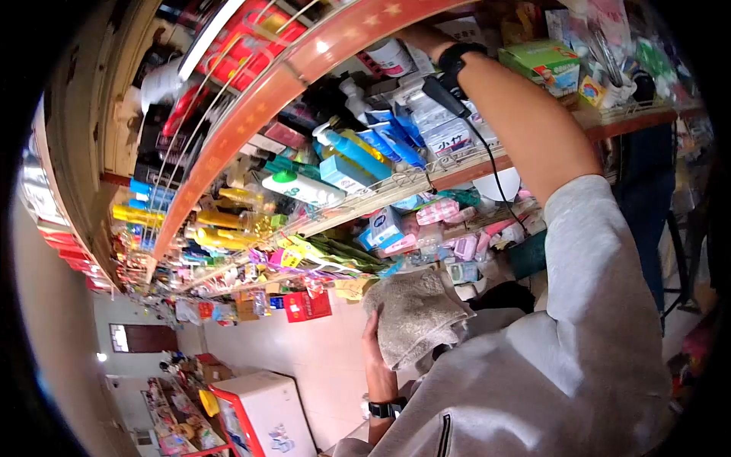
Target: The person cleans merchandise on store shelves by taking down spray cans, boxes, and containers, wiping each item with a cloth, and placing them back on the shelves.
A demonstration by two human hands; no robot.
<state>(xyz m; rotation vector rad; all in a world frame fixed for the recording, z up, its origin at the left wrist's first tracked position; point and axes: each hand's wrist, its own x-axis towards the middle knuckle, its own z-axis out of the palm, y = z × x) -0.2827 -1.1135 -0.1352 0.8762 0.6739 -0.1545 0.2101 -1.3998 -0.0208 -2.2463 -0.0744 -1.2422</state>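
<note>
My left hand [372,346] has its fingers closed round a grey-beige towel [415,314], which is bunched up in front of my body. A dark watch [387,408] is on that wrist. My right arm stretches across to the shelf, and my right hand [424,39] reaches in behind the shelf's red edge strip [316,52]. Its fingers are hidden there. Round the right wrist is a black strap [459,58], with a black cable [487,145] hanging near it. A white tub [391,58] and white boxes [448,139] stand close to the right hand.
Wire-fronted shelves hold blue tubes [396,145], a white bottle with a green cap [306,189], yellow bottles [225,238] and a green box [542,65]. Pink packs [438,212] sit on a lower shelf. A white chest freezer [266,407] and a red box [308,306] stand farther off.
</note>
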